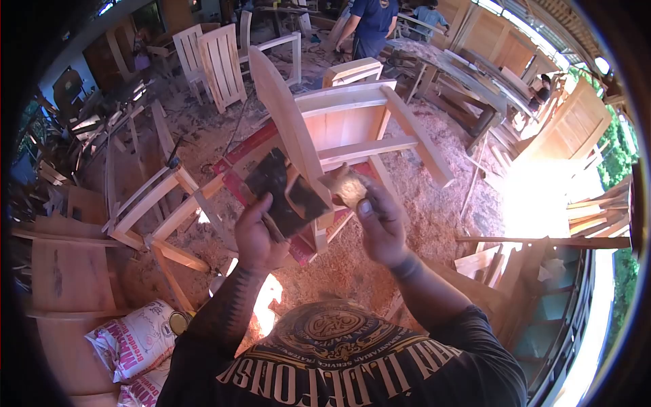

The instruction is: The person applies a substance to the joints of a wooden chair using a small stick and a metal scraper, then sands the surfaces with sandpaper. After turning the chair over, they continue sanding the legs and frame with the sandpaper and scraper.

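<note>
Your left hand [258,234] grips dark sandpaper [281,193] against the chair [339,129] arm's upright edge — your right hand [380,220] pinches a worn scrap [346,184] just beside it.

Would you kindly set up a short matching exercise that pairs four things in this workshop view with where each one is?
Things:
1. left hand
2. right hand
3. printed sacks
4. slatted chair backs

Places:
A. far back, upper left, standing upright
B. holding a dark sheet against the wooden chair
C. on the floor at lower left
D. holding a small tan piece beside the chair

Pairs: 1-B, 2-D, 3-C, 4-A
</note>
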Action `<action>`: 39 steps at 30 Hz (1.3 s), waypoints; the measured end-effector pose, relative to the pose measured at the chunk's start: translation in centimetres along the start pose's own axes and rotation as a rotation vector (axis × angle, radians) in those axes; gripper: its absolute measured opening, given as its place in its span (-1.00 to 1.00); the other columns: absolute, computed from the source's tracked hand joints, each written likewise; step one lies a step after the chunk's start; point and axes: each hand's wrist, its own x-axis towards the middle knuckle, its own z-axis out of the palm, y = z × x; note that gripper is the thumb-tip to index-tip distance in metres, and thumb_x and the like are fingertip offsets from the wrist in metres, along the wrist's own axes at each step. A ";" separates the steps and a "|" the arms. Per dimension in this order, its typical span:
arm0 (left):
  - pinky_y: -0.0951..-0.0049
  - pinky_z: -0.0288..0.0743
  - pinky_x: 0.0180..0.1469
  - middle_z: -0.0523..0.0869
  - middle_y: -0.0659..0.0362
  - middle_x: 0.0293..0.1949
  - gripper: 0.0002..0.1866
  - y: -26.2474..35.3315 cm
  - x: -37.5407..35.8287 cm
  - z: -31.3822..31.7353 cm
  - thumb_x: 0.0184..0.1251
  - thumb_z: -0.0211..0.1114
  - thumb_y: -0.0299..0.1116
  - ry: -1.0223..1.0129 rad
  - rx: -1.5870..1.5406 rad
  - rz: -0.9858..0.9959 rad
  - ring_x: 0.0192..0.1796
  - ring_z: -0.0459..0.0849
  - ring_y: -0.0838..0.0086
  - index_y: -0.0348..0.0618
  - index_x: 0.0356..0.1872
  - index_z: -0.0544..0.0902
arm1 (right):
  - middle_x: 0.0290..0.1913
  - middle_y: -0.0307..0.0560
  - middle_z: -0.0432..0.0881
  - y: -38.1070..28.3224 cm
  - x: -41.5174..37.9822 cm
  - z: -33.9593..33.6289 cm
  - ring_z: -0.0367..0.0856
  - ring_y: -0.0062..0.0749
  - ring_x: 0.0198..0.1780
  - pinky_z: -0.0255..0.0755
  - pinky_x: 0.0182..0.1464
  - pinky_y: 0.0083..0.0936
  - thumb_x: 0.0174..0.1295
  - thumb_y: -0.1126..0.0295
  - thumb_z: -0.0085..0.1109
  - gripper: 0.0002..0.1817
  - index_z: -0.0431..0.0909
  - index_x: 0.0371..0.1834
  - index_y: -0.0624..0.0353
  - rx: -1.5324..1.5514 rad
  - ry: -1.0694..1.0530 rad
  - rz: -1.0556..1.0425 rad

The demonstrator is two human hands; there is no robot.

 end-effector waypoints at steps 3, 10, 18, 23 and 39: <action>0.04 0.65 0.25 0.67 0.02 0.26 -0.56 -4.7 -0.1 2.0 0.62 0.04 -0.24 0.032 -0.002 0.047 0.25 0.71 0.18 -0.16 0.40 0.48 | 0.41 0.14 0.49 0.3 -0.5 -0.8 0.54 -0.19 0.38 0.43 0.38 -0.33 0.56 0.58 -0.03 -0.56 0.38 0.47 0.34 -0.242 -0.007 -0.068; 0.19 0.59 0.27 0.65 -0.08 0.16 -0.55 -8.2 -0.9 3.9 0.50 0.23 -0.49 0.147 0.160 0.326 0.23 0.70 0.18 -0.28 0.35 0.42 | 0.26 0.27 0.57 -1.4 -1.2 -6.2 0.65 0.14 0.22 0.58 0.22 -0.18 0.45 0.55 0.08 -0.45 0.37 0.51 0.26 -0.515 -0.270 0.042; 0.18 0.58 0.32 0.64 -0.03 0.22 -0.57 -6.7 0.5 2.5 0.53 0.19 -0.40 0.103 0.525 0.510 0.27 0.68 0.22 -0.31 0.34 0.45 | 0.25 0.16 0.62 -0.5 1.9 -9.4 0.65 0.11 0.20 0.61 0.20 -0.13 0.30 0.57 0.17 -0.40 0.46 0.46 0.14 -0.769 -0.539 0.023; 0.17 0.61 0.30 0.66 -0.03 0.22 -0.59 -4.6 3.3 4.2 0.54 0.14 -0.42 0.048 0.242 0.304 0.25 0.69 0.23 -0.30 0.34 0.47 | 0.27 0.06 0.64 -0.4 5.7 -12.0 0.64 0.09 0.23 0.58 0.26 -0.14 0.30 0.58 0.14 -0.44 0.53 0.41 0.06 -0.829 -0.551 0.002; 0.31 0.70 0.13 0.72 0.13 0.09 -0.68 -1.9 17.9 2.5 0.55 0.23 -0.38 0.116 0.231 0.477 0.09 0.75 0.40 -0.24 0.22 0.57 | 0.11 -0.08 0.73 1.2 16.7 -16.3 0.70 -0.03 0.10 0.59 0.15 -0.18 0.27 0.52 0.15 -0.57 0.61 0.24 0.06 -1.121 -0.867 0.052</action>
